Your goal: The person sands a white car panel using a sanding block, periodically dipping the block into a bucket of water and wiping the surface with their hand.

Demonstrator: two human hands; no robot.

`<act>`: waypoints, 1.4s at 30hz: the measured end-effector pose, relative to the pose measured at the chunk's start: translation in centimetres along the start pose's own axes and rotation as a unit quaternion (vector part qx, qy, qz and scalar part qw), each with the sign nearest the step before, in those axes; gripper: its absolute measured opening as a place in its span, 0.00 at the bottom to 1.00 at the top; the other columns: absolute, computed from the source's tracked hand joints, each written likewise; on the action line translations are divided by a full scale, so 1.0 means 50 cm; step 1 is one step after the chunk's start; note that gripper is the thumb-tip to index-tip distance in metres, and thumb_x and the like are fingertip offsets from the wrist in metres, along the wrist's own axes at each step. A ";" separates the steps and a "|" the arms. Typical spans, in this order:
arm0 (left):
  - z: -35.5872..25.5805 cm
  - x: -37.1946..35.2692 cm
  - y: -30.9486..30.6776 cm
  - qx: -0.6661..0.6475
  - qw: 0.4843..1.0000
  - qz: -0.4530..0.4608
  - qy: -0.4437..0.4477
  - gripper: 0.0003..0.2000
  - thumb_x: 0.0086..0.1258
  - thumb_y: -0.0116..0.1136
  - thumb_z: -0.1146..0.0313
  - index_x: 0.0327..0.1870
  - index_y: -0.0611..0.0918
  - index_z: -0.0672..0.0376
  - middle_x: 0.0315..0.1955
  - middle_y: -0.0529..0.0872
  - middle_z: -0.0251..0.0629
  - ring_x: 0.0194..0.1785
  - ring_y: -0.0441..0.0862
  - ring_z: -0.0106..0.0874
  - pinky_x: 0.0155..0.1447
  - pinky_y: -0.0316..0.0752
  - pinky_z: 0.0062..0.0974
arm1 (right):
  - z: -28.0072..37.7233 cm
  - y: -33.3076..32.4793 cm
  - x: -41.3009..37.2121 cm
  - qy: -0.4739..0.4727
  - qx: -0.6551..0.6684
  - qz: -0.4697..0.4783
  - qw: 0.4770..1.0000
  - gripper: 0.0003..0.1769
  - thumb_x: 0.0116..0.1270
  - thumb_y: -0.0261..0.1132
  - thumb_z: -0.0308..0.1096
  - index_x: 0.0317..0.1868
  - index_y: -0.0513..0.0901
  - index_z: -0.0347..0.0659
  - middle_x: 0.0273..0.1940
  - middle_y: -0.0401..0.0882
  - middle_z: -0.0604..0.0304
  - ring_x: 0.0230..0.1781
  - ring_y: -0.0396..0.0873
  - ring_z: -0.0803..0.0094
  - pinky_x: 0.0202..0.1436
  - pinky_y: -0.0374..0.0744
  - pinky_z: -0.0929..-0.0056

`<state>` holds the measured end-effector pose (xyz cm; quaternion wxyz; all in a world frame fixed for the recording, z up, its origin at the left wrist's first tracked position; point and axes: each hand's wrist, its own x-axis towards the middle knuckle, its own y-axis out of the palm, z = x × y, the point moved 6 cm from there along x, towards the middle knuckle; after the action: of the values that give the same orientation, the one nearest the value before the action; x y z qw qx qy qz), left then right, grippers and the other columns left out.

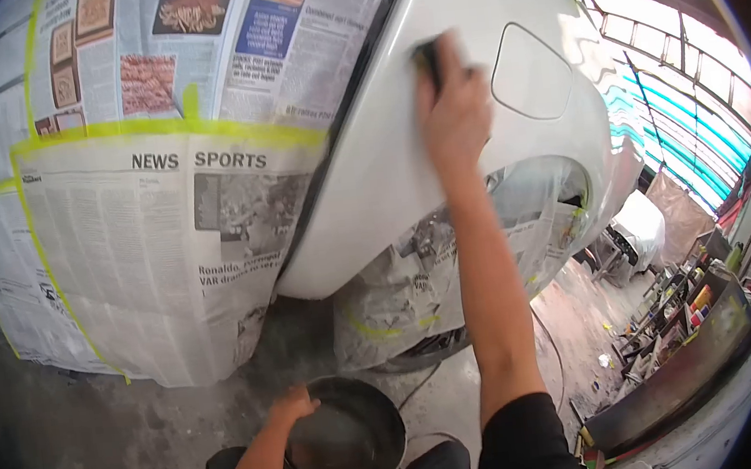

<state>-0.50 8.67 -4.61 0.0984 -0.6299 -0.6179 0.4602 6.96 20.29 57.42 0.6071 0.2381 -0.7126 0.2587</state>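
My right hand (458, 120) is closed around a dark sanding block (430, 62), pressed to the white car's rear side panel (376, 152). Just right of the hand lies the fuel flap (530, 70). Down between my knees, my left hand (296, 406) grips the near-left rim of a round black basin (395, 420), its fingers curled over the edge. Murky liquid seems to fill the bottom of the basin. Newspaper (131, 260) held by yellow masking tape (145, 128) covers the door left of the panel.
More paper and clear film wrap the wheel (425, 353) below the panel. A dark hose (556, 344) runs over the concrete floor. To the right stands a cluttered bench (682, 367) with cans and tools, and another white car part (639, 230) is behind it.
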 end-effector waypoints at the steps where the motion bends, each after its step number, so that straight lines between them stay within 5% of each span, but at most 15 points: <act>1: -0.021 -0.034 -0.034 -0.006 1.000 0.007 -0.007 0.39 0.75 0.66 0.45 0.77 0.70 0.64 0.71 0.78 0.58 0.77 0.73 0.53 0.78 0.70 0.47 | -0.025 -0.011 0.039 0.052 0.006 -0.036 0.998 0.39 0.69 0.72 0.36 0.80 0.70 0.54 0.50 0.79 0.45 0.49 0.80 0.49 0.48 0.79 0.49; 4: -0.002 -0.013 -0.028 0.025 0.999 -0.004 0.023 0.38 0.75 0.66 0.45 0.77 0.71 0.64 0.71 0.78 0.58 0.77 0.73 0.51 0.77 0.71 0.47 | 0.001 -0.009 -0.067 -0.037 -0.057 0.012 0.998 0.38 0.68 0.72 0.36 0.79 0.72 0.54 0.49 0.79 0.46 0.49 0.81 0.49 0.49 0.80 0.51; 6: -0.020 0.025 -0.029 0.045 0.998 -0.029 0.041 0.38 0.75 0.66 0.44 0.75 0.73 0.65 0.71 0.78 0.56 0.77 0.74 0.50 0.77 0.71 0.46 | 0.016 -0.005 -0.193 -0.184 -0.065 0.013 0.981 0.36 0.68 0.73 0.37 0.77 0.75 0.53 0.47 0.79 0.47 0.48 0.82 0.51 0.47 0.80 0.53; 12: -0.024 0.019 -0.026 0.040 0.999 0.035 0.001 0.41 0.72 0.66 0.42 0.76 0.72 0.66 0.72 0.79 0.55 0.75 0.76 0.51 0.77 0.72 0.46 | -0.022 -0.023 0.037 -0.020 0.009 -0.045 0.999 0.31 0.72 0.70 0.38 0.75 0.77 0.51 0.46 0.79 0.46 0.44 0.82 0.50 0.46 0.80 0.50; 15: -0.027 0.031 -0.007 0.053 0.998 0.027 0.002 0.38 0.73 0.66 0.43 0.73 0.76 0.67 0.71 0.80 0.53 0.74 0.77 0.50 0.75 0.74 0.46 | 0.016 -0.010 -0.064 0.004 0.008 -0.017 1.000 0.31 0.72 0.71 0.37 0.75 0.77 0.51 0.46 0.79 0.46 0.43 0.81 0.49 0.45 0.80 0.48; 18: -0.022 0.029 -0.020 0.047 0.999 0.007 0.009 0.37 0.74 0.66 0.43 0.71 0.76 0.67 0.70 0.81 0.52 0.74 0.78 0.49 0.74 0.75 0.46 | 0.097 -0.010 -0.335 -0.182 -0.005 0.019 0.983 0.28 0.73 0.65 0.29 0.72 0.82 0.57 0.48 0.81 0.47 0.42 0.83 0.53 0.43 0.81 0.54; 20: -0.030 0.029 -0.012 0.038 0.999 0.010 0.007 0.37 0.74 0.66 0.43 0.72 0.76 0.68 0.69 0.81 0.51 0.74 0.78 0.49 0.74 0.75 0.46 | 0.094 -0.023 -0.338 -0.224 -0.011 0.037 0.974 0.28 0.73 0.65 0.29 0.72 0.81 0.58 0.48 0.81 0.48 0.42 0.82 0.56 0.44 0.80 0.55; 22: -0.022 0.032 -0.007 0.052 0.998 0.025 -0.009 0.37 0.74 0.66 0.43 0.72 0.75 0.67 0.69 0.81 0.51 0.74 0.78 0.49 0.74 0.75 0.46 | 0.073 -0.002 -0.249 -0.207 -0.054 0.037 0.976 0.30 0.71 0.69 0.32 0.74 0.80 0.57 0.49 0.81 0.47 0.45 0.82 0.53 0.46 0.79 0.52; 24: -0.025 0.029 -0.010 0.057 0.998 0.008 -0.005 0.37 0.75 0.65 0.43 0.73 0.75 0.67 0.69 0.81 0.51 0.74 0.78 0.49 0.75 0.74 0.46 | 0.064 -0.018 -0.124 -0.074 -0.019 0.015 0.997 0.33 0.69 0.73 0.35 0.75 0.79 0.57 0.49 0.81 0.46 0.43 0.82 0.53 0.44 0.79 0.52; 27: -0.046 0.020 -0.021 0.041 0.999 0.010 0.007 0.38 0.75 0.65 0.45 0.75 0.73 0.67 0.69 0.81 0.53 0.74 0.78 0.49 0.75 0.74 0.46 | 0.084 0.000 -0.181 -0.061 -0.039 -0.025 0.997 0.36 0.66 0.75 0.36 0.75 0.78 0.57 0.49 0.82 0.46 0.41 0.83 0.53 0.40 0.79 0.53; 31: -0.023 0.010 -0.017 0.032 0.999 -0.001 0.001 0.37 0.76 0.66 0.47 0.75 0.72 0.66 0.70 0.81 0.51 0.73 0.79 0.47 0.74 0.75 0.44 | 0.108 -0.004 -0.374 -0.239 -0.027 0.049 0.969 0.34 0.66 0.73 0.33 0.74 0.80 0.58 0.43 0.83 0.52 0.36 0.83 0.53 0.38 0.80 0.52; 37: -0.025 0.019 -0.008 0.036 0.999 -0.021 -0.022 0.36 0.75 0.68 0.48 0.75 0.72 0.65 0.67 0.84 0.50 0.70 0.82 0.46 0.72 0.78 0.44 | 0.090 0.005 -0.181 -0.066 -0.026 -0.009 0.997 0.41 0.65 0.75 0.34 0.78 0.73 0.54 0.47 0.80 0.47 0.42 0.82 0.50 0.43 0.80 0.49; 40: -0.030 0.001 -0.036 0.047 0.998 -0.030 -0.016 0.36 0.75 0.68 0.48 0.74 0.72 0.65 0.66 0.85 0.49 0.69 0.83 0.47 0.71 0.78 0.43 | 0.154 0.021 -0.387 -0.224 -0.042 0.031 0.973 0.40 0.64 0.75 0.34 0.78 0.74 0.57 0.50 0.81 0.46 0.43 0.83 0.51 0.43 0.79 0.53; 42: -0.030 -0.007 -0.032 0.039 0.999 -0.028 -0.013 0.36 0.75 0.68 0.48 0.74 0.73 0.65 0.65 0.85 0.49 0.69 0.83 0.46 0.71 0.78 0.43 | 0.152 0.010 -0.381 -0.268 -0.030 0.058 0.961 0.37 0.66 0.74 0.34 0.76 0.77 0.57 0.49 0.81 0.47 0.42 0.83 0.53 0.41 0.79 0.54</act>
<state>-0.49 9.39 -2.51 0.1280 -0.6020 -0.6180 0.4891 3.83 16.14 37.56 0.3849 0.2384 -0.8693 0.1984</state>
